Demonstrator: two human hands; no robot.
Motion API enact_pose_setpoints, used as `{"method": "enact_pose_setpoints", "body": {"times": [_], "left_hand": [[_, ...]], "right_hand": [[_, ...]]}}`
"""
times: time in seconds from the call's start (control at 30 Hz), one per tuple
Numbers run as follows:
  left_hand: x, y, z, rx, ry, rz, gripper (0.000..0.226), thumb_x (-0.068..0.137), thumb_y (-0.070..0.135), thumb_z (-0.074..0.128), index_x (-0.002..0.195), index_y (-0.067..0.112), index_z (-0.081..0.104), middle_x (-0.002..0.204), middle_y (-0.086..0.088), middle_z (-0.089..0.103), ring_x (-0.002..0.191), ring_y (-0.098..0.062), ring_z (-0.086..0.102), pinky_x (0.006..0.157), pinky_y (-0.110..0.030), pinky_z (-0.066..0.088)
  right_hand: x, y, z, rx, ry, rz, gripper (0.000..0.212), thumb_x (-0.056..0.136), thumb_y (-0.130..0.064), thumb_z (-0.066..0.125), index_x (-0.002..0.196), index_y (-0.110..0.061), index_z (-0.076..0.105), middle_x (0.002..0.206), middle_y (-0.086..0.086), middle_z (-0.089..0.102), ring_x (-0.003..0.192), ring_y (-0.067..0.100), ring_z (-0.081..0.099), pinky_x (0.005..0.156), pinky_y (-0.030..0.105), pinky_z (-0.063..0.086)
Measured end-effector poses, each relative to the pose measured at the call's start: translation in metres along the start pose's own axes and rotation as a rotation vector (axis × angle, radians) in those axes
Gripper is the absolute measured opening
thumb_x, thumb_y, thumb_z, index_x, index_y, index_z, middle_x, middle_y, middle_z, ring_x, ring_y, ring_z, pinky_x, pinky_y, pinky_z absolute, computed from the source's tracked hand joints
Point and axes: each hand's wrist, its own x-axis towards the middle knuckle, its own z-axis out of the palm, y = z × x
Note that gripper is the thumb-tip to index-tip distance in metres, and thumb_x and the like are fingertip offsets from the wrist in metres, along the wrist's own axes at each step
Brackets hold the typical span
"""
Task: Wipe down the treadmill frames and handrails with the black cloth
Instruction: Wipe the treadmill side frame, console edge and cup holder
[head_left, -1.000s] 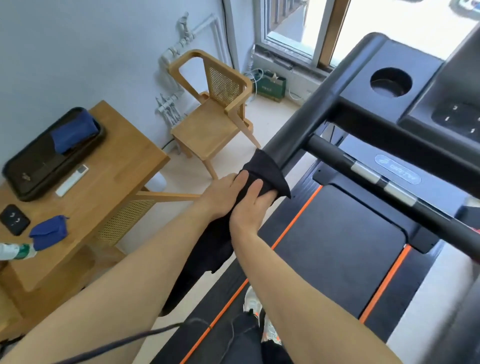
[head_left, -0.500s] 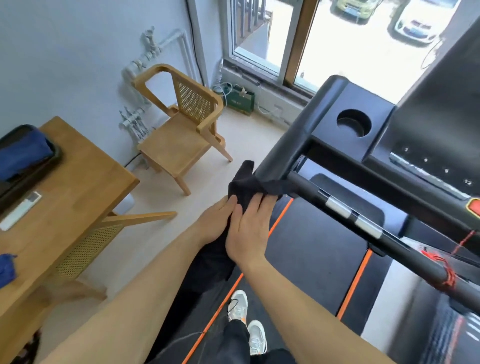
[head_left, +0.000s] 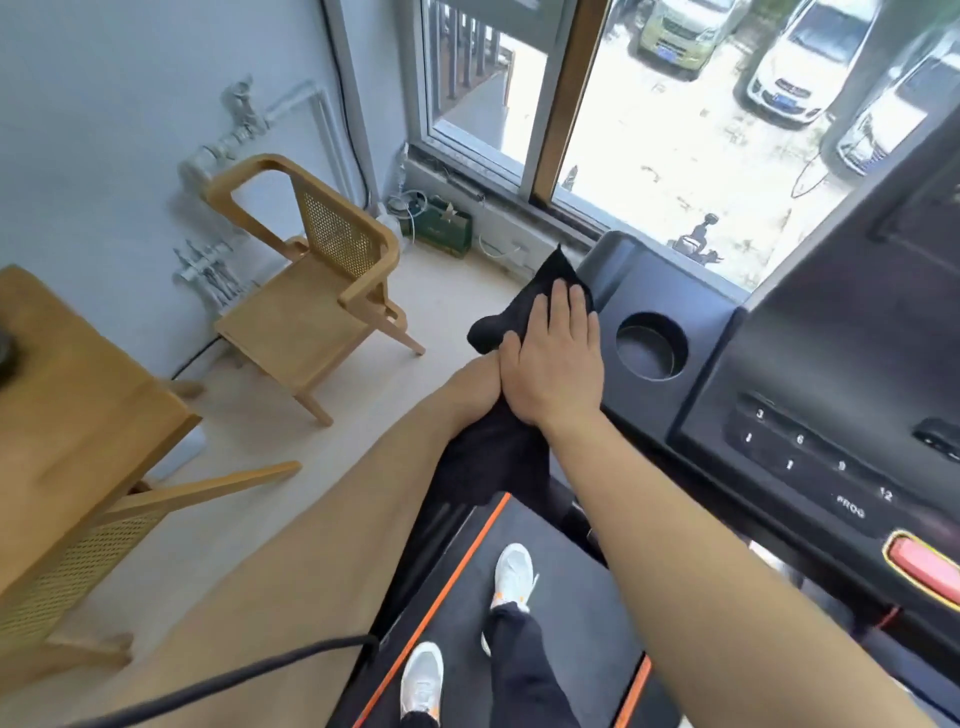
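Note:
The black cloth (head_left: 545, 280) lies draped over the left edge of the treadmill console (head_left: 654, 291), with its lower part hanging down past the frame. My right hand (head_left: 556, 358) lies flat on the cloth with fingers together, pressing it against the console beside the round cup holder (head_left: 650, 347). My left hand (head_left: 480, 384) sits just left of and partly under the right hand, gripping the cloth from the outer side; its fingers are hidden. The treadmill belt (head_left: 566, 613) with orange stripes runs below, with my feet on it.
A wooden chair (head_left: 317, 291) stands left of the treadmill by the wall. A wooden table (head_left: 78, 415) is at the near left. The button panel (head_left: 815, 462) and a red stop button (head_left: 924, 564) sit at right. A window is straight ahead. A dark cable (head_left: 234, 675) crosses the bottom left.
Both hands have slid the cloth up the left upright from near the handrail joint to the console's top left edge. The view has tilted up and forward.

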Motion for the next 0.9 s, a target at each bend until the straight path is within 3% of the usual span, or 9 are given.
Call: {"method": "enact_pose_setpoints", "body": {"times": [0.2, 0.3, 0.4, 0.5, 0.57, 0.63, 0.7, 0.8, 0.9], "left_hand": [[0.044, 0.053, 0.009, -0.111, -0.029, -0.043, 0.036, 0.102, 0.045, 0.038, 0.104, 0.025, 0.067, 0.105, -0.001, 0.069, 0.094, -0.013, 0.061, 0.08, -0.027, 0.047], [0.024, 0.032, 0.007, 0.012, -0.009, 0.015, 0.054, 0.093, 0.065, 0.027, 0.131, 0.038, 0.055, 0.126, 0.009, 0.062, 0.117, -0.014, 0.056, 0.103, -0.034, 0.042], [0.019, 0.023, 0.008, 0.089, 0.026, 0.037, 0.042, 0.105, 0.048, 0.022, 0.135, 0.034, 0.049, 0.135, 0.008, 0.053, 0.116, -0.011, 0.049, 0.098, -0.027, 0.033], [0.048, 0.043, 0.012, 0.09, 0.025, -0.006, 0.052, 0.106, 0.05, 0.021, 0.146, 0.027, 0.045, 0.152, -0.002, 0.046, 0.136, -0.022, 0.044, 0.107, -0.03, 0.03], [0.082, 0.066, 0.016, 0.065, 0.022, -0.026, 0.057, 0.105, 0.054, 0.021, 0.145, 0.023, 0.048, 0.151, -0.005, 0.047, 0.136, -0.024, 0.045, 0.113, -0.036, 0.032], [0.114, 0.086, 0.02, 0.059, 0.017, -0.019, 0.059, 0.103, 0.055, 0.023, 0.142, 0.022, 0.053, 0.147, -0.006, 0.051, 0.132, -0.025, 0.048, 0.109, -0.038, 0.034], [0.146, 0.109, 0.025, 0.029, 0.026, 0.011, 0.057, 0.102, 0.053, 0.026, 0.138, 0.02, 0.057, 0.144, -0.007, 0.054, 0.129, -0.025, 0.05, 0.109, -0.039, 0.035], [0.172, 0.136, 0.034, 0.139, 0.037, 0.08, 0.046, 0.107, 0.036, 0.027, 0.133, 0.011, 0.055, 0.14, -0.012, 0.054, 0.127, -0.031, 0.049, 0.102, -0.038, 0.036], [0.16, 0.138, 0.042, 0.419, 0.155, 0.25, 0.034, 0.108, 0.029, 0.025, 0.116, 0.009, 0.052, 0.125, -0.015, 0.055, 0.112, -0.035, 0.053, 0.079, -0.036, 0.032]], "right_hand": [[0.059, 0.036, -0.018, -0.005, -0.032, 0.013, 0.069, 0.101, -0.045, 0.02, 0.158, -0.006, 0.017, 0.168, 0.012, 0.003, 0.154, 0.027, -0.003, 0.125, 0.044, 0.002], [0.017, 0.034, -0.014, 0.043, -0.008, -0.011, 0.076, 0.099, -0.053, 0.009, 0.159, -0.008, 0.011, 0.167, 0.014, -0.001, 0.154, 0.029, -0.002, 0.125, 0.043, 0.002], [0.008, 0.037, -0.014, 0.045, -0.054, -0.019, 0.078, 0.097, -0.058, 0.007, 0.159, -0.01, 0.003, 0.167, 0.013, -0.009, 0.154, 0.028, -0.01, 0.125, 0.042, -0.003], [0.045, 0.049, -0.018, 0.053, -0.032, 0.038, 0.078, 0.099, -0.059, 0.011, 0.16, -0.011, 0.0, 0.167, 0.011, -0.011, 0.154, 0.026, -0.012, 0.125, 0.041, -0.004], [0.076, 0.065, -0.019, 0.055, -0.005, 0.085, 0.077, 0.1, -0.057, 0.014, 0.159, -0.01, 0.005, 0.167, 0.013, -0.002, 0.154, 0.027, -0.004, 0.125, 0.041, 0.0], [0.105, 0.08, -0.023, 0.032, 0.03, 0.117, 0.073, 0.1, -0.055, 0.018, 0.154, -0.006, 0.026, 0.161, 0.017, 0.027, 0.149, 0.03, 0.023, 0.123, 0.042, 0.014], [0.133, 0.094, -0.033, 0.036, 0.027, 0.167, 0.066, 0.1, -0.054, 0.019, 0.133, -0.008, 0.053, 0.137, 0.015, 0.058, 0.126, 0.033, 0.051, 0.105, 0.045, 0.036], [0.154, 0.111, -0.05, 0.091, -0.13, 0.235, 0.065, 0.101, -0.053, 0.012, 0.119, -0.019, 0.064, 0.12, 0.013, 0.067, 0.108, 0.036, 0.061, 0.078, 0.043, 0.038], [0.136, 0.122, -0.054, 0.004, -0.116, 0.191, 0.055, 0.103, -0.047, 0.014, 0.115, -0.017, 0.059, 0.115, 0.015, 0.067, 0.104, 0.038, 0.061, 0.078, 0.044, 0.041]]}}
